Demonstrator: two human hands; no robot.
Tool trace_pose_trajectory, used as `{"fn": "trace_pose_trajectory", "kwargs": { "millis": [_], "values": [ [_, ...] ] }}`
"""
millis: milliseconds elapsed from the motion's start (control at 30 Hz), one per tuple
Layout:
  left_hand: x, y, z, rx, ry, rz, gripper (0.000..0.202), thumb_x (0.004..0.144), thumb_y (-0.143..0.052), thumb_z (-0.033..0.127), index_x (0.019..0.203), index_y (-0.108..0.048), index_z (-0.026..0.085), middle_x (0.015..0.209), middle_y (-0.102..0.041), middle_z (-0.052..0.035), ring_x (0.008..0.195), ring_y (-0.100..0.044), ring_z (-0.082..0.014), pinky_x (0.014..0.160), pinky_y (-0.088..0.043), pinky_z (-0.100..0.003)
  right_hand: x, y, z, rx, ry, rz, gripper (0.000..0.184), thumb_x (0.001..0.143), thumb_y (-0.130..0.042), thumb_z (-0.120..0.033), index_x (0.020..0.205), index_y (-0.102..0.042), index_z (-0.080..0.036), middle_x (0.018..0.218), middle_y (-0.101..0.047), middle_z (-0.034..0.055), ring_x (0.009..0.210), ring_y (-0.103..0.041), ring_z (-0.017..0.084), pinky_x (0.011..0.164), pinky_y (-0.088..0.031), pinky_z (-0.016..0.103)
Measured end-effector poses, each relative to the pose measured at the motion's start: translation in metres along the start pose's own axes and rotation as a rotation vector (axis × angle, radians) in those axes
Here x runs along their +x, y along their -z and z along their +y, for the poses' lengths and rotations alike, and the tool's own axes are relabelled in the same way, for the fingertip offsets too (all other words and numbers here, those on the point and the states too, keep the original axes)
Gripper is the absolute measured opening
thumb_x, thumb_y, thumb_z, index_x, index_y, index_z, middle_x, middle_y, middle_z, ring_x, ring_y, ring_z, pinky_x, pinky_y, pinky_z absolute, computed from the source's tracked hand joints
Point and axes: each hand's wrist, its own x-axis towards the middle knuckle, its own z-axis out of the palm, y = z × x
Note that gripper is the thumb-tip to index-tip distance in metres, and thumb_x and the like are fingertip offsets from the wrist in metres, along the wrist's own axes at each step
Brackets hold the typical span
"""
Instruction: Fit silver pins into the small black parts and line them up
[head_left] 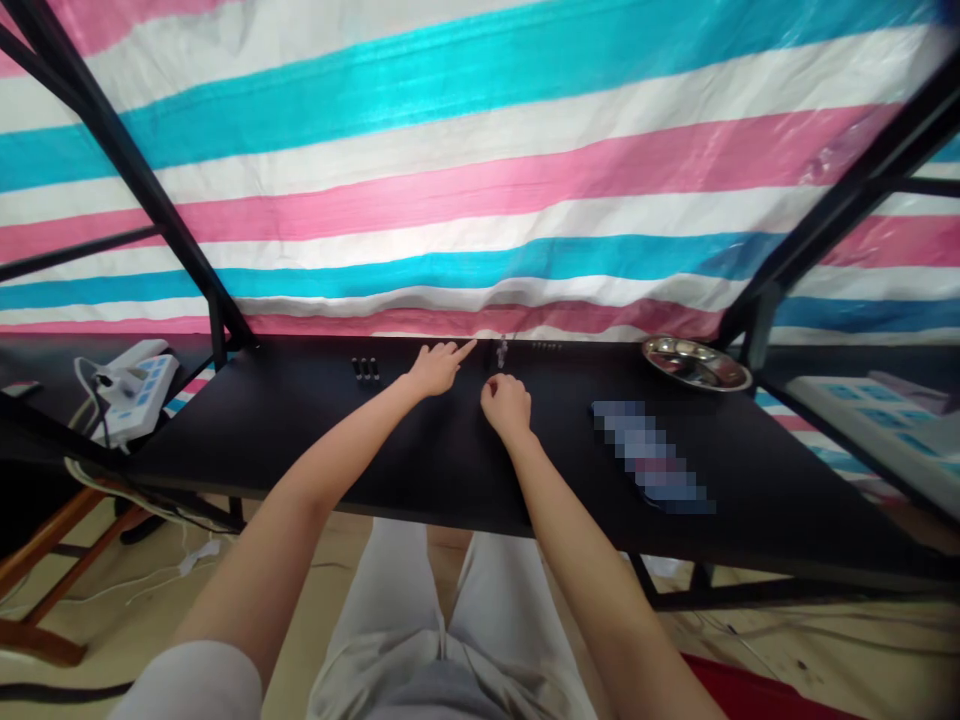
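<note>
Three small black cylinders with pale ends [365, 368] sit lined up on the left of your black desk [300, 440]; what remains to be done can't be told. Your left hand [436, 368] reaches far, index stretched rightward, near the small clear pieces [502, 352]. Your right hand [507, 404] rests nearer, fingers curled; whether they pinch anything, you cannot tell.

It looks like a makeshift workroom, divided into desk booths. A striped plastic sheet [480, 170] closes off the far side, behind a plain black desk [300, 410] that stands between black metal frames [121, 150]. More dark surfaces adjoin it, with a power strip at left [146, 400] and another at right [885, 405]. Loose cables [112, 487] trail below, at left, above a bare, pale floor [306, 600].
</note>
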Motion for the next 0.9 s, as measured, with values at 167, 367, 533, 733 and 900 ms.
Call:
{"fn": "trace_pose_trajectory", "kwargs": {
  "millis": [167, 367, 533, 733, 900],
  "values": [
    [0.014, -0.037, 0.021, -0.075, 0.050, -0.013, 0.063, 0.085, -0.035, 0.015, 0.142, -0.012, 0.028, 0.122, -0.046, -0.0121, 0.105, -0.046, -0.0257, 0.086, -0.035, -0.042, 0.001, -0.003, 0.004, -0.082, -0.030, -0.003, 0.028, 0.079, -0.042, -0.022, 0.099, -0.061, -0.015, 0.106, -0.057, 0.0150, 0.101, -0.046, 0.028, 0.080, -0.035, 0.040],
    [0.031, -0.045, 0.029, -0.059, 0.080, -0.004, 0.063, 0.083, -0.039, 0.015, 0.141, -0.018, 0.030, 0.131, -0.040, -0.0118, 0.110, -0.042, -0.0282, 0.088, -0.033, -0.046, 0.003, -0.005, 0.005, -0.086, -0.026, -0.038, 0.031, 0.080, -0.042, -0.023, 0.104, -0.060, -0.015, 0.111, -0.054, 0.0149, 0.105, -0.042, 0.028, 0.083, -0.034, 0.042],
    [0.038, -0.044, 0.035, -0.039, 0.068, 0.066, 0.048, 0.084, -0.039, 0.013, 0.131, -0.040, 0.021, 0.120, -0.050, -0.0121, 0.105, -0.046, -0.0254, 0.087, -0.032, -0.043, 0.003, -0.004, 0.002, -0.069, 0.010, -0.057, 0.031, 0.081, -0.042, -0.024, 0.105, -0.059, -0.015, 0.111, -0.054, 0.0148, 0.104, -0.043, 0.027, 0.083, -0.035, 0.041],
    [0.041, -0.050, 0.035, -0.099, 0.076, 0.166, 0.024, 0.084, -0.043, 0.013, 0.103, -0.057, 0.016, 0.097, -0.061, -0.0094, 0.095, -0.052, -0.0222, 0.082, -0.034, -0.037, 0.002, -0.001, 0.001, -0.062, 0.003, -0.074, 0.031, 0.081, -0.042, -0.025, 0.105, -0.060, -0.015, 0.112, -0.055, 0.0149, 0.103, -0.044, 0.027, 0.083, -0.035, 0.041],
    [0.030, -0.049, 0.024, -0.219, 0.174, 0.214, 0.017, 0.085, -0.046, 0.020, 0.096, -0.058, 0.017, 0.094, -0.063, -0.0072, 0.091, -0.054, -0.0202, 0.080, -0.035, -0.034, 0.002, -0.007, 0.005, -0.061, -0.003, -0.044, 0.037, 0.081, -0.041, -0.025, 0.113, -0.058, -0.016, 0.121, -0.052, 0.0151, 0.112, -0.041, 0.028, 0.089, -0.032, 0.045]
  ]
}}
